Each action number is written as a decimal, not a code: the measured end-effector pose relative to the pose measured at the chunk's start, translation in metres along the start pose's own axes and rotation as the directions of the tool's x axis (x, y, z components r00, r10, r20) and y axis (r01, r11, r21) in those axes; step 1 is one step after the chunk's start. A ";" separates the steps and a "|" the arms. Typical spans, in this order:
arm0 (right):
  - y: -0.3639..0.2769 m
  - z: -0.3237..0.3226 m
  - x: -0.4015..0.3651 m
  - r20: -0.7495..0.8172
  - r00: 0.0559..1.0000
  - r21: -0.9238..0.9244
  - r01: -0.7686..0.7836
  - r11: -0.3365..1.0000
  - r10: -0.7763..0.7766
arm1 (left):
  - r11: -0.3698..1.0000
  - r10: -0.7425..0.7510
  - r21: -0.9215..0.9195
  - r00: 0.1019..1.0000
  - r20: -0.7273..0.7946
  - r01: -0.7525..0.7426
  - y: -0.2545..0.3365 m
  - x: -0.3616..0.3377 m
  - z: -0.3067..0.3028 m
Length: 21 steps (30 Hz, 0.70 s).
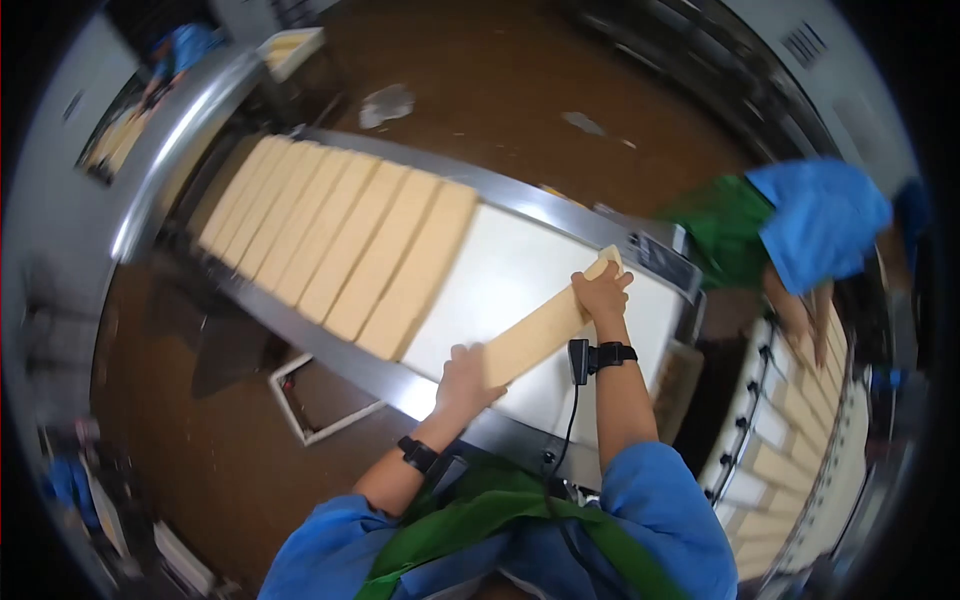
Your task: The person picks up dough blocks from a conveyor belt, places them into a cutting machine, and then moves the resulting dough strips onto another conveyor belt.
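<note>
Between my two hands is a long pale-yellow slab (538, 338), slanting across the white belt (480, 265) of a conveyor. My left hand (464, 384) grips its near lower end, slightly blurred. Around the far upper end, the fingers of my right hand (602, 296) are closed, with the slab's tip showing past them. To the left, a row of similar slabs (340, 240) lies side by side on the same belt; a stretch of white belt separates the row from the held slab.
Metal rails (350, 358) edge the conveyor, and a steel hood (180, 150) arches over its left end. At right, a co-worker in a blue top (825, 225) reaches onto a curved conveyor (745, 425) bearing more slabs. A white frame (300, 437) is near the floor at left.
</note>
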State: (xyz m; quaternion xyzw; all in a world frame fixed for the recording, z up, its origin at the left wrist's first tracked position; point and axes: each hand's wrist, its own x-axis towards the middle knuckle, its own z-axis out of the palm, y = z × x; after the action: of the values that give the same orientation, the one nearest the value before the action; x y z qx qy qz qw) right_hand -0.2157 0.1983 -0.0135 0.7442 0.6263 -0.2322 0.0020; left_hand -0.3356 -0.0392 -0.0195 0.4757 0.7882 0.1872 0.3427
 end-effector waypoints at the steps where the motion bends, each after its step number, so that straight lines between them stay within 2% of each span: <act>1: 0.029 -0.008 0.006 -0.068 0.997 0.038 -0.020 0.999 0.022 | 0.977 0.211 -0.050 0.977 0.034 -0.209 -0.004 0.005 0.015; 3: 0.088 -0.010 0.017 -0.256 0.965 0.096 -0.043 0.994 0.066 | 0.987 0.136 0.069 0.978 0.158 -0.149 0.021 -0.002 0.032; 4: 0.109 -0.015 0.015 -0.252 0.962 0.143 -0.071 0.987 0.106 | 0.980 0.104 0.142 0.971 0.215 -0.136 0.036 -0.005 0.043; 5: 0.147 0.003 0.035 -0.332 0.943 0.159 0.018 0.987 0.036 | 0.971 0.157 0.151 0.970 0.184 -0.185 0.046 -0.005 0.056; 6: 0.156 -0.011 0.018 -0.339 0.939 0.145 -0.014 0.989 0.063 | 0.970 0.172 0.134 0.964 0.202 -0.201 0.058 -0.004 0.066; 7: 0.165 -0.027 0.000 -0.345 0.934 0.132 -0.046 0.990 0.089 | 0.973 0.190 0.108 0.974 0.122 -0.204 0.065 -0.007 0.084; 8: 0.185 -0.029 -0.003 -0.383 0.892 0.294 -0.129 0.947 0.240 | 0.960 0.260 0.090 0.962 0.079 -0.266 0.075 -0.011 0.093; 9: 0.198 -0.056 -0.024 -0.288 0.913 0.468 -0.130 0.874 0.290 | 0.945 0.318 0.072 0.947 0.031 -0.320 0.086 -0.016 0.096; 10: 0.225 -0.051 -0.022 -0.392 0.862 0.507 -0.090 0.858 0.322 | 0.930 0.365 0.052 0.931 -0.022 -0.364 0.100 -0.021 0.100; 12: 0.271 -0.073 -0.043 -0.563 0.742 0.572 0.032 0.820 0.364 | 0.889 0.456 -0.035 0.890 -0.023 -0.457 0.131 -0.028 0.117; 15: 0.332 -0.130 -0.074 -0.551 0.648 0.651 -0.060 0.757 0.526 | 0.811 0.579 -0.070 0.814 -0.036 -0.580 0.185 -0.042 0.140; 21: 0.472 -0.198 -0.067 -0.557 0.557 0.717 -0.053 0.695 0.616 | 0.589 0.793 -0.148 0.604 -0.085 -0.795 0.293 -0.064 0.195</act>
State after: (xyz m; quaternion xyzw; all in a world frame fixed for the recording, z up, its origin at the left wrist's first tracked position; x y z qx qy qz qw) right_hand 0.2859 0.0921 0.0509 0.8356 0.2834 -0.0822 -0.4634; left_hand 0.0072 0.0382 0.0501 0.7446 0.4766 0.3893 0.2586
